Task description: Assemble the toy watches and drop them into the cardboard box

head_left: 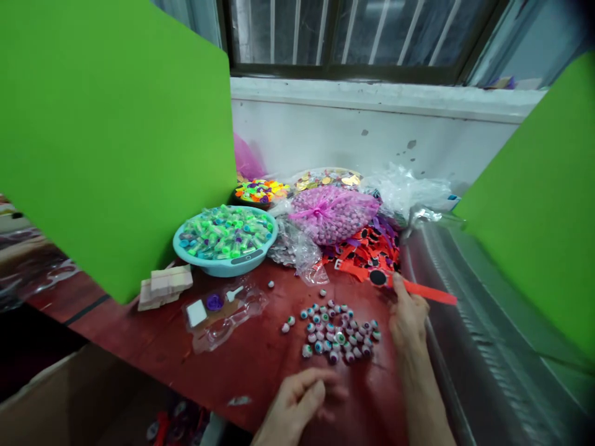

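Note:
My right hand pinches an orange-red toy watch by its strap, beside the round black face. The strap stretches out to both sides, with a pale buckle at its left end. Low in front, my left hand hovers near the table edge, fingers loosely curled and slightly blurred, no object visible in it. Between and beyond the hands, many small eyeball beads lie loose on the red table. Behind my right hand is a heap of similar orange and purple watches.
A light blue basin holds green-capped clear tubes. A clear plastic blister tray and beige blocks lie left. A pink net bag sits behind. Green panels flank both sides; silvery wrap borders the right.

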`<state>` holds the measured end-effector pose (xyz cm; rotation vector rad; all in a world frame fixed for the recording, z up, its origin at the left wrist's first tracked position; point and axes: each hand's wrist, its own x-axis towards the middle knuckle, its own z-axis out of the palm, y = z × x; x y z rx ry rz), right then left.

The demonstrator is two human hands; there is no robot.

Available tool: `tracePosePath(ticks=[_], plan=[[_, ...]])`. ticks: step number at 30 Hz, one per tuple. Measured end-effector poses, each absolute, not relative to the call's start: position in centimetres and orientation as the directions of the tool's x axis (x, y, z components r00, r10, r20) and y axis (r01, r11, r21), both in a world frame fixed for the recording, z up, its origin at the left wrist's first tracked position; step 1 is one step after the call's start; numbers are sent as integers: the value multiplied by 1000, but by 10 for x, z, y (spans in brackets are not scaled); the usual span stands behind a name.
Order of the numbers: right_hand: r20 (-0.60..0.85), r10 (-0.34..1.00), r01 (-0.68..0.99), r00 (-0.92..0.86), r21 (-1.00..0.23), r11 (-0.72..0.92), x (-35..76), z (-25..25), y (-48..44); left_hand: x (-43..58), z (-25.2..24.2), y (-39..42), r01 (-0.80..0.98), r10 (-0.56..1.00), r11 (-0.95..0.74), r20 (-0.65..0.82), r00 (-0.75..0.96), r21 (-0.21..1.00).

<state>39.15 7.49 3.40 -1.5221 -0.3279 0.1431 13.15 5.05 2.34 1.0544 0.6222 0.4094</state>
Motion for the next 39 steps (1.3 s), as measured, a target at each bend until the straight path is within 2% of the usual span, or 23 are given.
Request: tracePosePath(ticks=[3, 5, 8, 11, 13, 15, 18, 22, 25, 31, 35, 39], plan=[[33, 409, -8, 912, -995, 97, 331, 32, 39, 160, 34, 54, -316, 725, 546, -249, 642, 776], [-37, 523, -69, 851, -997, 42, 296, 27, 17, 172, 38, 55, -448, 811, 520, -256, 525, 727], [-59, 631, 41, 774, -989, -143, 257, 18, -8, 176, 34, 57, -513, 907, 395, -235, 349, 762], [100, 591, 264, 800, -944, -197, 231, 11, -21, 166, 25, 57, -412, 914, 380, -266, 308, 828], [173, 618, 320, 767, -938, -134, 217, 10, -26, 158, 21, 55, -324, 907, 380, -279, 317, 866], [189, 695, 307, 694, -950, -49, 209, 11, -28, 151, 21, 53, -253, 910, 342, -252, 328, 905], [106, 789, 193, 605, -981, -15, 207, 14, -29, 143, 23, 50, -176, 926, 248, -179, 333, 953], [-177, 863, -60, 473, -984, -169, 217, 17, -28, 132, 29, 46, -75, 921, 119, -82, 381, 990], [-290, 864, -143, 411, -957, -254, 220, 19, -27, 127, 29, 46, -7, 900, 33, -27, 436, 999], [-266, 878, -69, 399, -963, -260, 221, 14, -30, 121, 14, 48, 69, 863, -102, 54, 503, 992], [-273, 877, -77, 394, -961, -265, 222, 8, -33, 122, 9, 51, 108, 855, -141, 66, 514, 984], [-239, 875, -93, 420, -971, -220, 221, 8, -28, 121, 6, 53, 130, 796, -209, 92, 598, 969]])
